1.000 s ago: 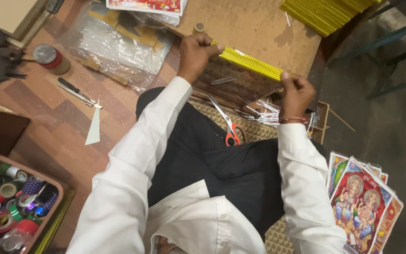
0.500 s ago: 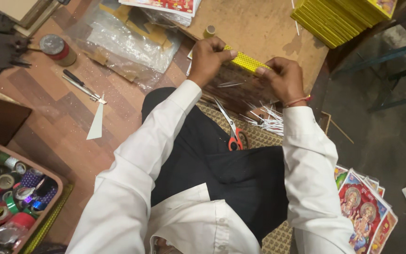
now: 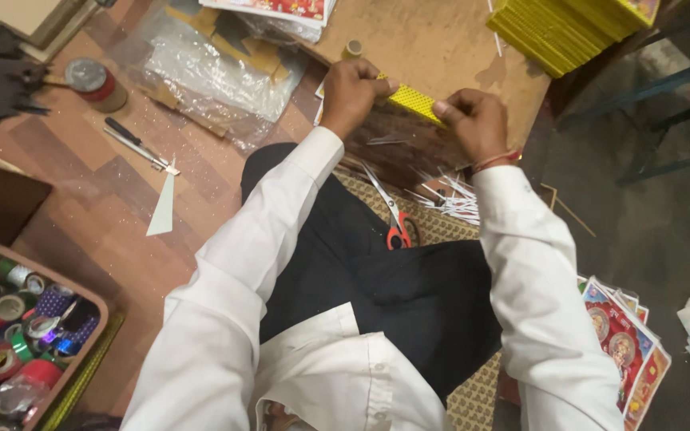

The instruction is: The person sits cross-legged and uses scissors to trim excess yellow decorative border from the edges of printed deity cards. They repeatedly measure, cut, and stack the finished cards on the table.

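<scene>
Count by kind: two hands, the left hand (image 3: pixel 350 94) at twelve o'clock and the right hand (image 3: pixel 477 121) at one o'clock, pinch one yellow strip (image 3: pixel 413 101) between them. One pair of orange-handled scissors (image 3: pixel 394 223) lies at centre. One craft knife (image 3: pixel 137 146) and one paper sliver (image 3: pixel 163 207) lie at ten o'clock. One tape tin (image 3: pixel 96 82) sits at eleven o'clock. One tray of tape rolls (image 3: pixel 9 339) is at eight o'clock; rolls too crowded to count. One yellow stack (image 3: pixel 561 24) stands at one o'clock.

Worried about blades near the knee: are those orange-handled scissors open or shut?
Shut, as far as shows: the scissors lie flat with blades together in one line.
</scene>
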Demonstrator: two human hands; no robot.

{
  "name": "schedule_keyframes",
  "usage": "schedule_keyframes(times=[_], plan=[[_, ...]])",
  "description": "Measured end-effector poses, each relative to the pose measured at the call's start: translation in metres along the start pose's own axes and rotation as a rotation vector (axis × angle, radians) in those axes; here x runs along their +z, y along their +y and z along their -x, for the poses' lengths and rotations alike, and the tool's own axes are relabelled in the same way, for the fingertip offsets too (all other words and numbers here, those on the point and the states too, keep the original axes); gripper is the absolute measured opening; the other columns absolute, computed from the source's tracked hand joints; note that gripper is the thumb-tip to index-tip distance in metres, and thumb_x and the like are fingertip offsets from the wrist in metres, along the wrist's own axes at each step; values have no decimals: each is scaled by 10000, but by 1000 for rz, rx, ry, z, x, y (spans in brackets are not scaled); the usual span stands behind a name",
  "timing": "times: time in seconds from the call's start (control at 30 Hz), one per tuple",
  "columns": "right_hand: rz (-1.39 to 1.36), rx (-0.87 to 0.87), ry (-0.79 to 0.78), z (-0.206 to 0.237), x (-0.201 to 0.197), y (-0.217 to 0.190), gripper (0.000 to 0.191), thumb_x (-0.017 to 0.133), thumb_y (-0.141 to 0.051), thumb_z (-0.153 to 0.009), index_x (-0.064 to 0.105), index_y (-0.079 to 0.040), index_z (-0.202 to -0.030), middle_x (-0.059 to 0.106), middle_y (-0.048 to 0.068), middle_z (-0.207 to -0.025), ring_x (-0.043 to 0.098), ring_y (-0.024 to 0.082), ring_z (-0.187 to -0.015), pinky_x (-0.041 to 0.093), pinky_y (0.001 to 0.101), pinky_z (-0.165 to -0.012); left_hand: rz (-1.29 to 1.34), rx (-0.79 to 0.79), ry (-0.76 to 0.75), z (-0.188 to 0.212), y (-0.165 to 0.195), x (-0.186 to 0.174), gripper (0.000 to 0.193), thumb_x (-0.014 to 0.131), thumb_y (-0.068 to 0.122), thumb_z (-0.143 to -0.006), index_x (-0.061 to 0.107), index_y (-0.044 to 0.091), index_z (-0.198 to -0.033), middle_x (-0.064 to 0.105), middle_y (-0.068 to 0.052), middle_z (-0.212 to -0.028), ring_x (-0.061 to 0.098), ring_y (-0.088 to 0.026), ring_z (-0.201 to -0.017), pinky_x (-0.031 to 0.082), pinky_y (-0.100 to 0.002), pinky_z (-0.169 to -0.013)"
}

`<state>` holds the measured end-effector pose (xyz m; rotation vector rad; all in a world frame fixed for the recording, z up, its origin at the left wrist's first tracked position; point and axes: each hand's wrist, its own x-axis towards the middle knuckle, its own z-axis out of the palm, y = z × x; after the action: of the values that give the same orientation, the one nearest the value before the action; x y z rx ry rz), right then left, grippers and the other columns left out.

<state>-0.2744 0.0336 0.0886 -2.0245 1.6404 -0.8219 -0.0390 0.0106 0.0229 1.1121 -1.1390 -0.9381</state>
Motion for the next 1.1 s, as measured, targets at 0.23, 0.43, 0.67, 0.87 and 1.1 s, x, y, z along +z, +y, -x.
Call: schedule_keyframes(times=[0.23, 0.43, 0.67, 0.87, 1.1], plan=[[517, -575, 550, 56, 35, -40, 332, 709, -35, -886, 717, -4, -1216, 702, 174, -1193, 682, 366, -1070, 544, 451, -945, 211, -197, -68, -5, -2, 5, 242, 850, 79, -788, 623, 32, -716, 682, -49, -638, 657, -112, -528, 556, -280, -446], [499, -580, 563, 65, 59, -56, 352, 671, 34, -831, 735, -9, -1175, 703, 121, -1081, 655, 316, -1014, 543, 439, -909, 277, -188, -106, 3, -4, 0, 227, 828, 45, -820, 625, 25, -722, 673, -55, -668, 651, -112, -532, 552, -263, -463], [493, -579, 539, 82, 29, -40, 315, 696, 29, -798, 759, -45, -1097, 725, 84, -1048, 683, 277, -962, 545, 409, -852, 310, -165, -157, 14, -1, -9, 211, 812, 49, -850, 639, 16, -735, 688, -57, -685, 652, -110, -570, 556, -266, -504], [563, -546, 568, 96, 7, -13, 301, 769, 2, -804, 777, -46, -1101, 728, 89, -1026, 691, 285, -910, 544, 395, -768, 298, -200, -137, 15, 5, -9, 198, 809, 52, -837, 644, 23, -730, 689, -53, -682, 654, -109, -565, 555, -262, -503], [643, -531, 613, 103, -1, 10, 295, 692, 63, -841, 777, -69, -1090, 724, 83, -1034, 700, 290, -954, 571, 404, -792, 277, -105, -73, 12, -4, -6, 196, 844, 5, -804, 661, 8, -736, 688, -61, -682, 630, -112, -571, 512, -266, -505]])
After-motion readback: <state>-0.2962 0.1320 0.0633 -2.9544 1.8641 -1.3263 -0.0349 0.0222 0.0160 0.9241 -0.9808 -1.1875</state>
